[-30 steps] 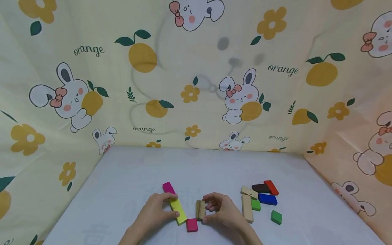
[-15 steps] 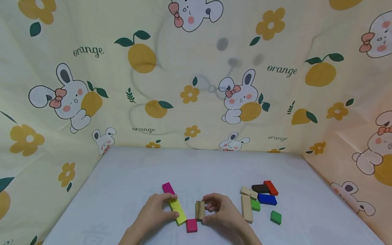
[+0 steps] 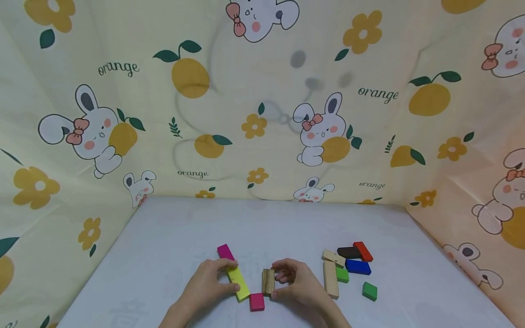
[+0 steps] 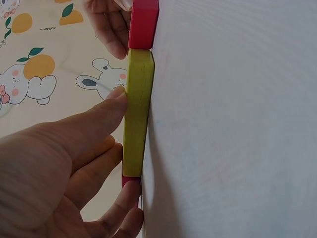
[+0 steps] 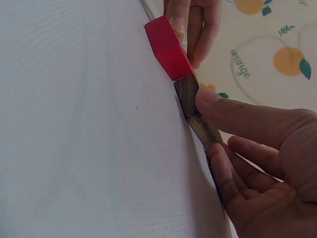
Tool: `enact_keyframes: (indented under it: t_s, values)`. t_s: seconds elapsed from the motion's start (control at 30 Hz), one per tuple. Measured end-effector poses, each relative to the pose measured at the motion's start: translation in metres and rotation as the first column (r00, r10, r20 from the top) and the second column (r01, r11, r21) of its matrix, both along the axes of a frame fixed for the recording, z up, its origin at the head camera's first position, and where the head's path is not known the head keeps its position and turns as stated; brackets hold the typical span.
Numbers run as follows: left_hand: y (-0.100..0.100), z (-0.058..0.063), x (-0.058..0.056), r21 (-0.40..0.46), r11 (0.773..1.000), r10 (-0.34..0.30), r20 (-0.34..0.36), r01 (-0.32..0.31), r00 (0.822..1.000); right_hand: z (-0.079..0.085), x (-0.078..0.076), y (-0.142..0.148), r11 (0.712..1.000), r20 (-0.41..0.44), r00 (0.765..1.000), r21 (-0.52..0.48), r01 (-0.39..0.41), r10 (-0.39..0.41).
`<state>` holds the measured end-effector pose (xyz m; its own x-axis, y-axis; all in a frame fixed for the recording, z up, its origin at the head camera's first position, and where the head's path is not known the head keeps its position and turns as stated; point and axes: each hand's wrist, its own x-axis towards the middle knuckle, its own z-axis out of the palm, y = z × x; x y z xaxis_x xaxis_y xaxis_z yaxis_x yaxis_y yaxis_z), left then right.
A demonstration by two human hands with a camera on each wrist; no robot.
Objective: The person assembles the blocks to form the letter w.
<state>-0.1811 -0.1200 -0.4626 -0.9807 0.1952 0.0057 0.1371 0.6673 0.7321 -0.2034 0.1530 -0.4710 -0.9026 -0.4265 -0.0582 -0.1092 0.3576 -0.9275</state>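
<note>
My left hand [image 3: 207,280] holds a long yellow block [image 3: 239,283], thumb at its near end and fingers at its far end. Against that far end lies a magenta block [image 3: 225,251], partly covered by fingers. A small pinkish-red block [image 3: 257,302] touches the yellow one's near corner. Between thumb and fingertips, my right hand [image 3: 301,282] grips a brown wood-grain block [image 3: 268,281] that meets the red block's far right corner. In the left wrist view the yellow block [image 4: 137,109] lies flat; in the right wrist view the brown block [image 5: 186,96] touches the red block [image 5: 168,47].
Right of my right hand lies a loose group: a long beige block [image 3: 331,279], a speckled beige block [image 3: 334,258], a black block [image 3: 349,252], a red block [image 3: 363,251], a blue block [image 3: 358,267] and two green blocks [image 3: 370,290]. A patterned cloth [image 3: 262,150] walls the white tabletop [image 3: 184,228].
</note>
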Motion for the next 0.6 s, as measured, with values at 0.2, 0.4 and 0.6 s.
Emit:
enact_keyframes:
  t_s: [0.2, 0.4, 0.6]
  values:
    - [0.0003, 0.0013, 0.0007, 0.000, 1.000, 0.005, 0.004, -0.005, 1.000, -0.0007, -0.0001, -0.0008, 1.000, 0.006, 1.000, 0.005, 0.007, -0.007]
    - [-0.0001, 0.0020, 0.0009, -0.001, 1.000, 0.000, -0.005, 0.000, 1.000, -0.0020, -0.0006, -0.0012, 1.000, 0.024, 1.000, 0.011, 0.013, -0.013]
    - [-0.0016, 0.0012, 0.0022, -0.002, 1.000, -0.009, -0.029, 0.009, 1.000, -0.0014, -0.0012, -0.0006, 1.000, 0.031, 1.000, -0.019, 0.000, 0.000]
